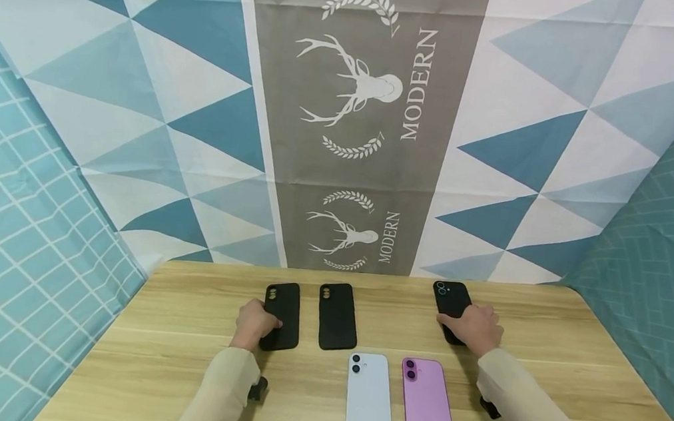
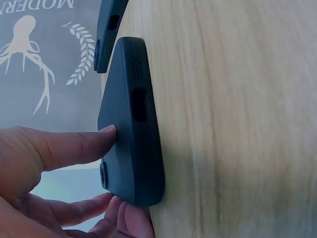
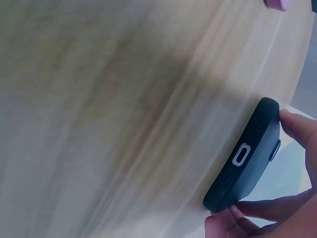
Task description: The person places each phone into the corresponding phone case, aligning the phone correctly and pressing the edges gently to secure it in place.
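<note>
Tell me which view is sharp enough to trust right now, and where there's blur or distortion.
Head view: sharp and evenly lit, with wide-angle bending at the edges; soft shadows under both sleeves. Left wrist view: left case and fingers fairly crisp, table softer to the right. Right wrist view: table streaked and blurred, with a dim patch across it; right case only moderately clear.

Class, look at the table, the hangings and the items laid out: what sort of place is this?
Probably a staged recording booth, not a shop: a wooden table closed in by patterned cloth backdrops, with black phone cases and two phones laid in rows. Each hand holds a case.
</note>
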A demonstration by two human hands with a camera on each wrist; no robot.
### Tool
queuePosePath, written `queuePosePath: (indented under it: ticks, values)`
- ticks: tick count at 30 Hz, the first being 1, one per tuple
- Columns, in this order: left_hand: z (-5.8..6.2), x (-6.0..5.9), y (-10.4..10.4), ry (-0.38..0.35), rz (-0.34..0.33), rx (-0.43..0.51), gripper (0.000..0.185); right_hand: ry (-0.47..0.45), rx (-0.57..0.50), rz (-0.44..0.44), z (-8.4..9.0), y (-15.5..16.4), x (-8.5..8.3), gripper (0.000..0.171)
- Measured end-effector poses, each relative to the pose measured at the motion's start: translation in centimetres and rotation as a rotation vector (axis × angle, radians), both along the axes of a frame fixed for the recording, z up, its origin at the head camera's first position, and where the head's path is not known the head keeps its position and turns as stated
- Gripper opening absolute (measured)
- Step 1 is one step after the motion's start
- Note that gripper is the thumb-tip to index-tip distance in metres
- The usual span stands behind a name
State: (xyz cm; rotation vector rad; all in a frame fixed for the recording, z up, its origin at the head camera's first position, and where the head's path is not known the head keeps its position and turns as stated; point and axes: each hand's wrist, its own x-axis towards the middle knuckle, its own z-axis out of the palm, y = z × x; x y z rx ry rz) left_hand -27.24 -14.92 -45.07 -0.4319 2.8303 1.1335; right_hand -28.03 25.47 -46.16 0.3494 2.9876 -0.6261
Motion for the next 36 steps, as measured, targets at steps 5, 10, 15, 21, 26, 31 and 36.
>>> queuePosePath:
  ticks: [5, 10, 15, 21, 26, 31, 36]
  values:
    - [-0.1, -0.1, 0.0, -0.003, 0.001, 0.0, 0.054, 0.055, 0.019, 0.018, 0.0, -0.1, 0.8, 0.059]
    - [-0.1, -0.2, 0.0, -0.006, 0.003, -0.002, 0.056, 0.15, 0.052, 0.052, 0.6, -1.0, 2.1, 0.062]
    - [-0.1, -0.2, 0.0, -0.014, 0.001, 0.003, 0.058, 0.193, -0.016, 0.148, 1.3, -2.2, 4.1, 0.06]
    - [0.1, 0.0, 0.0, -0.034, -0.003, 0.003, 0.059, 0.138, -0.117, 0.211, 0.7, -3.3, 6.5, 0.056]
    - [0.1, -0.1, 0.0, -0.024, -0.003, 0.005, 0.046, 0.08, -0.176, 0.2, 0.3, -3.8, 7.5, 0.066]
    - [0.1, -0.2, -0.1, -0.002, -0.006, 0.04, 0.046, 0.035, -0.191, 0.203, 0.1, -4.0, 8.1, 0.074]
    - [0.2, -0.2, -0.4, -0.008, -0.016, 0.039, 0.054, 0.027, -0.155, 0.205, -0.2, -4.3, 8.5, 0.082]
